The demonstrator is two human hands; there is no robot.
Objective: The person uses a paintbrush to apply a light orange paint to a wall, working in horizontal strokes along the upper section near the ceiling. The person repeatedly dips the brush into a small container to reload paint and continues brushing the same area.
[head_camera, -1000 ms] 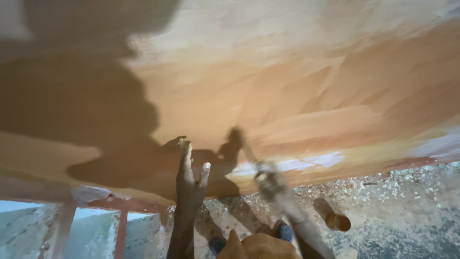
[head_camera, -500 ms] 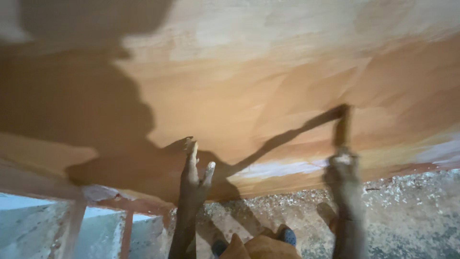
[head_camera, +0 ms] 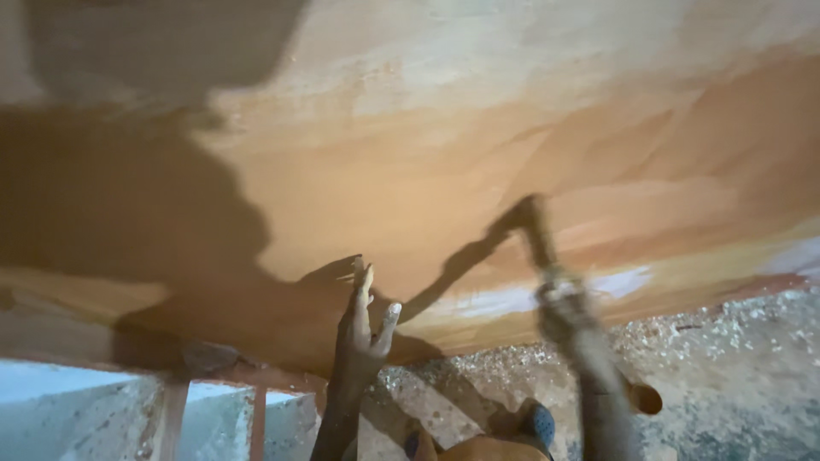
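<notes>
Right hand works a thin tool against an orange-brown plastered surface

Head view, looking at a broad smeared surface (head_camera: 530,145) in orange, tan and pale grey patches, wet-looking streaks, a whitish band low on the right. Big dark shadow of the person covers its left part.

Tool (head_camera: 536,232): thin, dark, stick-like, blurred by motion. Long axis runs near-vertical in the picture with a slight lean, top end tipped a bit left, bottom end going down into the right hand. Top end points away from the person toward the surface and lies on or just at it; cannot tell if it truly touches. Exact kind of tool not readable. Its shadow slants off down-left from the tip across the surface.

Right hand (head_camera: 565,309): right of centre, blurred, dusted pale grey, fingers wrapped around the lower end of the tool. Forearm runs down to the bottom edge.

Left hand (head_camera: 363,329): centre, raised, fingers (head_camera: 366,286) straight and together pointing up, thumb split off to the right, holding nothing, fingertips at the dark lower part of the surface. Pale dust on the tips.

Below: rubble-strewn grey floor (head_camera: 726,376) on the right, a short orange-brown tube (head_camera: 642,397) lying just right of the right forearm, blue shoes (head_camera: 540,424) near the bottom centre, rust-red bars (head_camera: 256,401) at lower left
</notes>
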